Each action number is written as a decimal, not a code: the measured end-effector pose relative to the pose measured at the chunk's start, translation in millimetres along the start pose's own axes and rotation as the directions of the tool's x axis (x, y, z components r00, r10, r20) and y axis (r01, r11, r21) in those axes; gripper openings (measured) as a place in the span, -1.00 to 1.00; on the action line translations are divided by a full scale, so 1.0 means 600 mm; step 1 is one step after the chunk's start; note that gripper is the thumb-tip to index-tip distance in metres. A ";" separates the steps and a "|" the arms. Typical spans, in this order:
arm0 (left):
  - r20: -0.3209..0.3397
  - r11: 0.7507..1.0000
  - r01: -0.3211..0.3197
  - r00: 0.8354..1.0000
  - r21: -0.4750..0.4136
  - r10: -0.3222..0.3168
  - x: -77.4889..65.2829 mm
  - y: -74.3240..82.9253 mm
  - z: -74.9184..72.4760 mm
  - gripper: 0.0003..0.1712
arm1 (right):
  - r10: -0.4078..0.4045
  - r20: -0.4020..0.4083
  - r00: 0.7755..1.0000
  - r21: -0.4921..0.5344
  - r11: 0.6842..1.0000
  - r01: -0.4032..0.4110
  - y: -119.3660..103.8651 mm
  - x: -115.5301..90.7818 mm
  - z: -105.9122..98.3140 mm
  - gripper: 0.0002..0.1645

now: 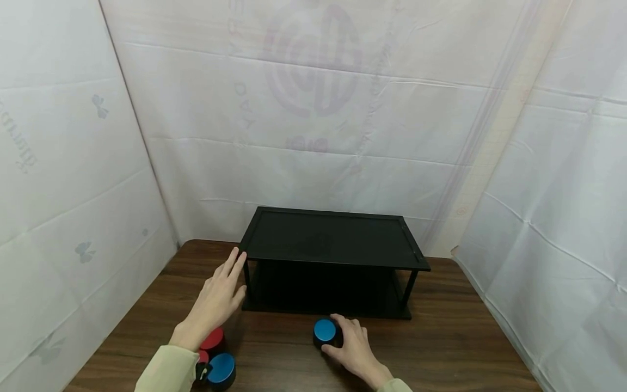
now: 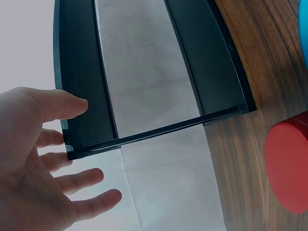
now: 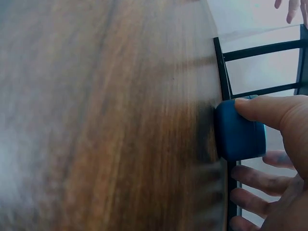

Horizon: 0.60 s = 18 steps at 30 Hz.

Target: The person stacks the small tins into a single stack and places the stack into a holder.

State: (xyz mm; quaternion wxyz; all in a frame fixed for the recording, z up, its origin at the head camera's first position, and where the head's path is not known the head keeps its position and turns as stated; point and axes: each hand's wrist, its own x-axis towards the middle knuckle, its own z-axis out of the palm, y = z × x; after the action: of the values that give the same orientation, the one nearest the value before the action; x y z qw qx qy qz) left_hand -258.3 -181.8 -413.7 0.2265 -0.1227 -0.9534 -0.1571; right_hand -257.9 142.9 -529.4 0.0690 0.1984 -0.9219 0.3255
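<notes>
A small round container with a blue top (image 1: 325,330) and dark side is on the table before the black two-level shelf (image 1: 333,237). My right hand (image 1: 356,348) holds it between thumb and forefinger. In the right wrist view the thumb lies against the blue container (image 3: 240,132), with the other fingers spread behind it. My left hand (image 1: 215,296) is at the shelf's front left corner, fingers extended. In the left wrist view its thumb (image 2: 65,104) overlaps the shelf's upper board; whether it touches cannot be told.
Beneath my left forearm stand another blue-topped container (image 1: 222,370) and red-topped ones (image 1: 213,340), partly hidden by the wrist. The wooden table (image 1: 455,337) has white sheeting (image 1: 313,109) behind it and at both sides.
</notes>
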 end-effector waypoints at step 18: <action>-0.124 0.999 0.034 0.992 0.019 -0.031 -0.061 0.014 0.017 -0.33 | 0.035 -0.022 0.999 0.043 0.998 -0.034 0.011 -0.018 -0.016 -0.21</action>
State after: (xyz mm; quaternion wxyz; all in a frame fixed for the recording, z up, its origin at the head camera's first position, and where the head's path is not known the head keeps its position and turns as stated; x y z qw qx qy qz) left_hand -228.1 -176.5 -437.2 0.2836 -0.0948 -0.9411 -0.1580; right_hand -250.6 156.9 -528.5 0.0694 0.1801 -0.9172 0.3484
